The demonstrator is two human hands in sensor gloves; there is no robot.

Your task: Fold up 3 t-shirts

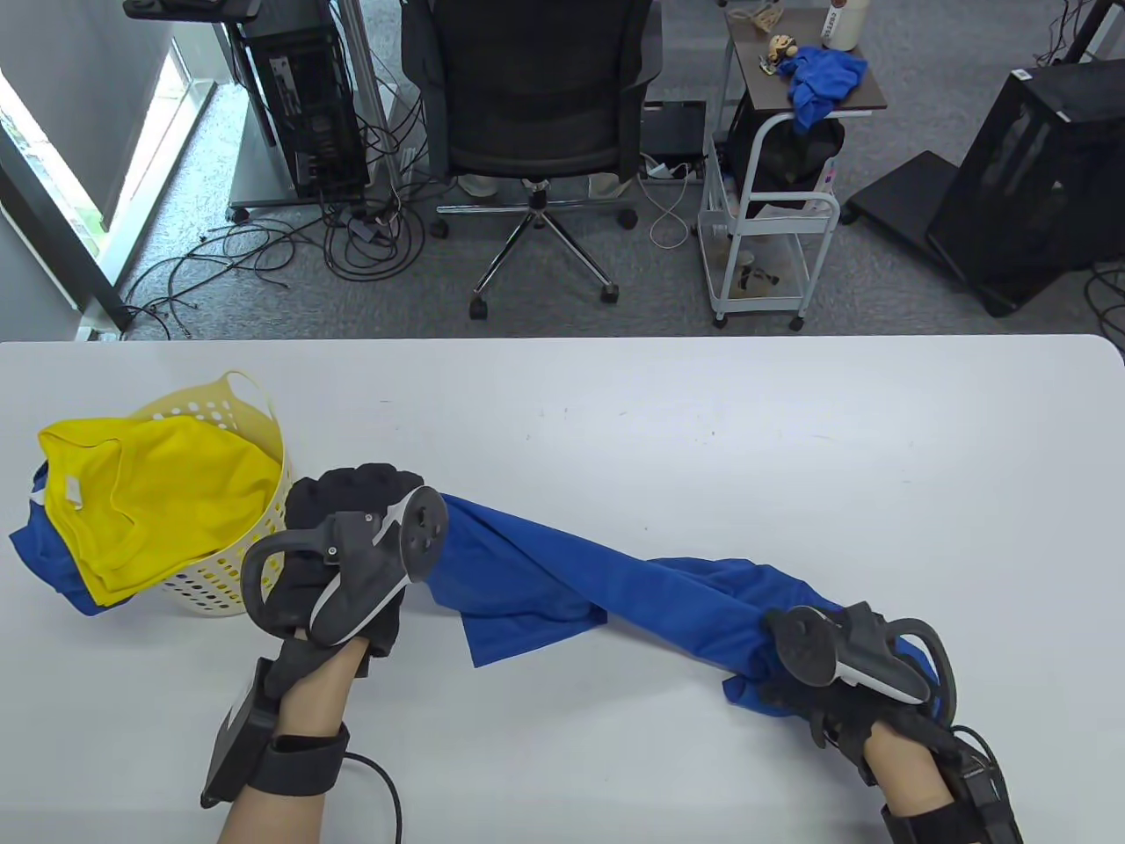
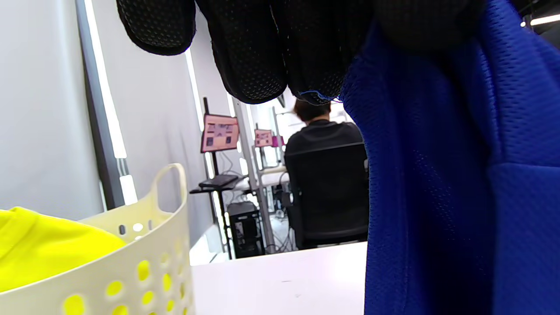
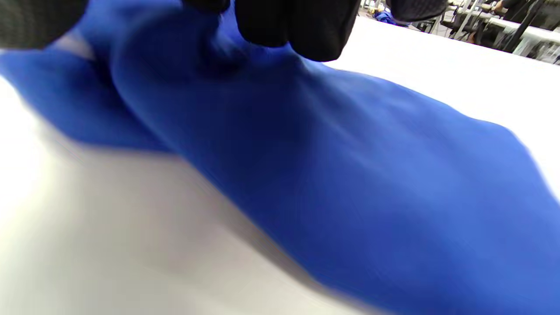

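Observation:
A blue t-shirt [image 1: 562, 576] stretches in a loose band across the white table [image 1: 668, 422] between my two hands. My left hand [image 1: 352, 536] grips its left end, lifted above the table beside the basket; in the left wrist view the blue t-shirt [image 2: 459, 197] hangs from my gloved fingers [image 2: 262, 48]. My right hand [image 1: 817, 668] grips the right end low at the table's front right; in the right wrist view the blue t-shirt [image 3: 350, 175] bunches under my fingers [image 3: 302, 26]. A yellow t-shirt [image 1: 149, 501] lies on top in the basket, with another blue t-shirt [image 1: 44, 554] hanging out under it.
The cream perforated basket [image 1: 255, 527] stands at the table's left, close to my left hand; it also shows in the left wrist view [image 2: 144, 262]. Beyond the table's far edge are an office chair [image 1: 536, 114] and a white cart [image 1: 765, 220].

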